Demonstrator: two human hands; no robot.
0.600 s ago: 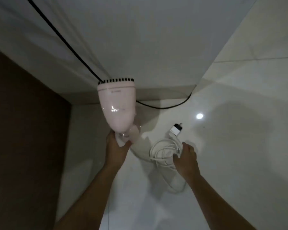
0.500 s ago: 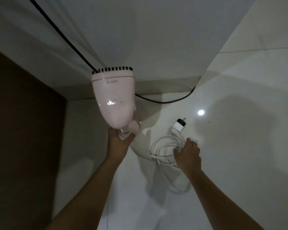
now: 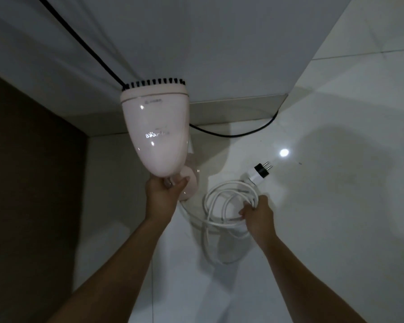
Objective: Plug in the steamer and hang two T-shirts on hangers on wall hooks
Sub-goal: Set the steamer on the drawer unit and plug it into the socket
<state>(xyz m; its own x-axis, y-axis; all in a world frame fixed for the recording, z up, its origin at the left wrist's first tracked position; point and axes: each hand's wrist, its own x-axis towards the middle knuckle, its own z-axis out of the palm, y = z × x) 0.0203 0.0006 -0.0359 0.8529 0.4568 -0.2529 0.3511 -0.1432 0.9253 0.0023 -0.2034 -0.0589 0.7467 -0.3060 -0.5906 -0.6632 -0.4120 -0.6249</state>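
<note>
Dim light. Pink steamer [image 3: 155,134], bristle end up; L hand [image 3: 163,194] clenched round its handle, which the fist mostly hides. Behind steamer passes a black cable [image 3: 231,135], top cut off. R hand [image 3: 258,214] grips white cord coil [image 3: 229,201]; plug [image 3: 260,172] sticks out beyond it, prongs bare.

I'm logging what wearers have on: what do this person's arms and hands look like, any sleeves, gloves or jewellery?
Left hand and right hand are bare, no gloves. Left forearm and right forearm are uncovered to the frame's edge: no sleeves, watch or bands.
</note>
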